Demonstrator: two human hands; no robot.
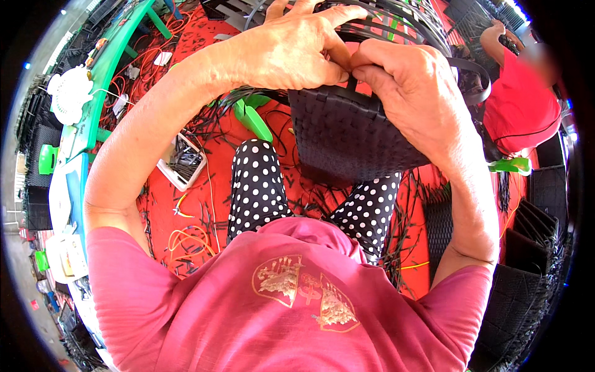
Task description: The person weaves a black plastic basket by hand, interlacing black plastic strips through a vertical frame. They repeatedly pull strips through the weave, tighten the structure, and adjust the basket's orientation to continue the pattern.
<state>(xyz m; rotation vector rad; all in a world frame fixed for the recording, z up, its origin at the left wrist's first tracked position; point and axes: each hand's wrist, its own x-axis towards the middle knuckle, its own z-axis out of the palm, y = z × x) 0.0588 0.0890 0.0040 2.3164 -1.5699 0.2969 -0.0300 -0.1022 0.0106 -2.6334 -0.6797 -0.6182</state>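
Pink-red cloth shirt (pixel 384 297) w/ gold & red pics (pixel 279 282) on it. Blk cloth pants w/ white dots (pixel 257 180). By the knees, a tilted blk basket of woven strips (pixel 353 133). Arms bend out, reach fwd. R hand (pixel 412 77) pinches a thin blk strip (pixel 352 85) at the basket's rim; L hand (pixel 297 49) is just beside, thumb bent in, other fingers spread. Red floor (pixel 162 214) w/ blk bits, white tray (pixel 188 185) on L. Farther: long green counter (pixel 106 73); far R, person in red top (pixel 520 105).

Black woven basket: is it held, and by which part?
The right hand pinches the basket at its upper edge; whether the left hand holds too cannot be told.
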